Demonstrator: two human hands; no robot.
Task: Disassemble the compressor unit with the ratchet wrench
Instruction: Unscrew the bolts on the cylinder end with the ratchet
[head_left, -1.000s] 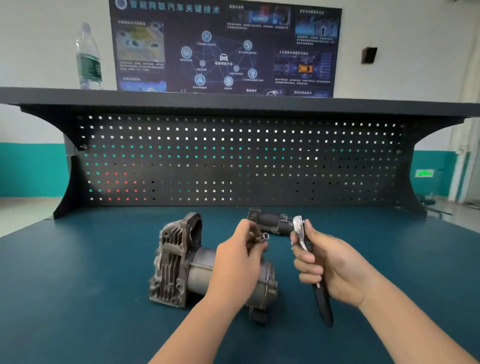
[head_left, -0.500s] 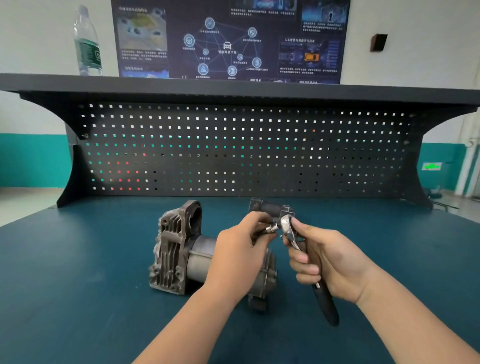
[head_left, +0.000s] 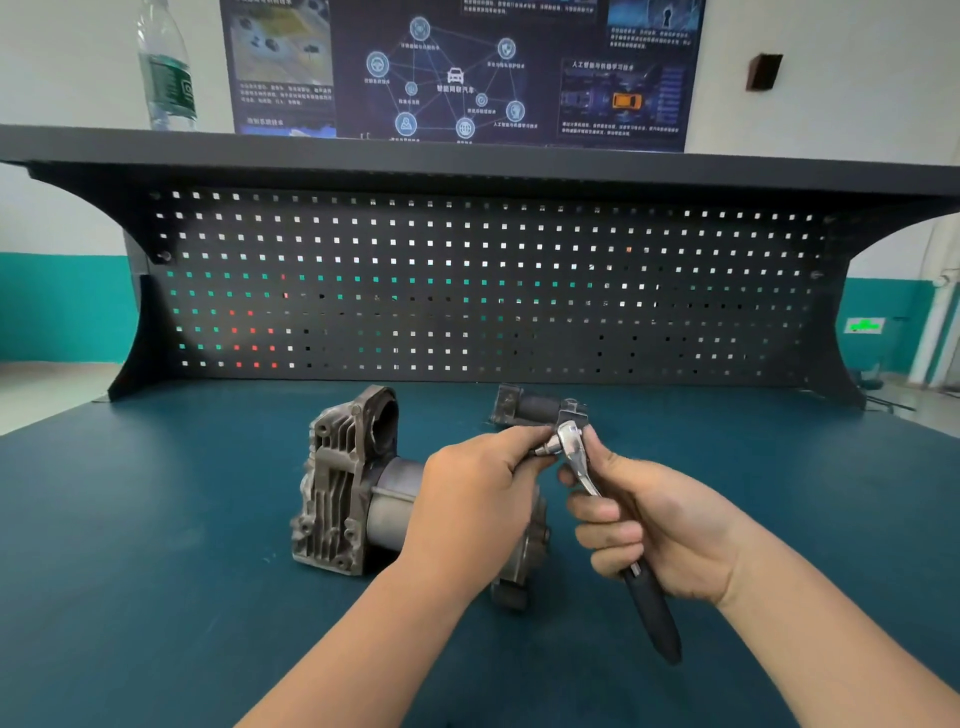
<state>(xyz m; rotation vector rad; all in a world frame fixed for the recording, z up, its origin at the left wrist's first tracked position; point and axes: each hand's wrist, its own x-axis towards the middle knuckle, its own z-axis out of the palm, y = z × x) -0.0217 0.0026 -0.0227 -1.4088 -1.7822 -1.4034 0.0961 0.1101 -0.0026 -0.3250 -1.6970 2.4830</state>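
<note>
The grey cast compressor unit (head_left: 353, 493) lies on its side on the blue bench top (head_left: 156, 571), its finned end at the left. My right hand (head_left: 660, 535) grips the ratchet wrench (head_left: 571, 441) by its black handle, chrome head upward, above the compressor's right end. My left hand (head_left: 478, 493) pinches a small chrome socket (head_left: 545, 448) against the left side of the wrench head. My left hand hides the compressor's middle and right part.
A smaller dark detached part (head_left: 524, 408) lies on the bench behind the hands. A black pegboard back panel (head_left: 467, 286) with a shelf closes off the far side; a water bottle (head_left: 166, 67) stands on the shelf at the left.
My two hands have come together: the socket in my left hand, apart from the wrench a second ago, now touches the wrench head. The camera has tilted slightly down.
</note>
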